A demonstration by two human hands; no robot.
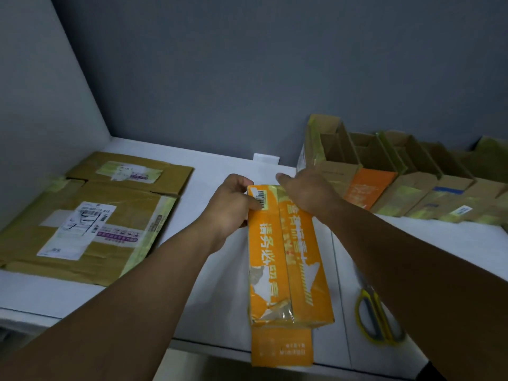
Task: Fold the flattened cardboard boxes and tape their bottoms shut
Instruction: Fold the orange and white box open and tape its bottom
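We clamp our left hand [233, 204] round the far corner of the orange printed cardboard box [286, 259], steadying it on the white surface [220, 284] between our hands. Our right hand [308, 193] lies over its seam, probably pressing tape down; we cannot tell whether its fingers curl.

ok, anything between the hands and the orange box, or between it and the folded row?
Nothing visible. Left hand grips the orange box, right hand rests on its far end. Only table shows toward the row of folded boxes; scissors lie nearer, off that line.
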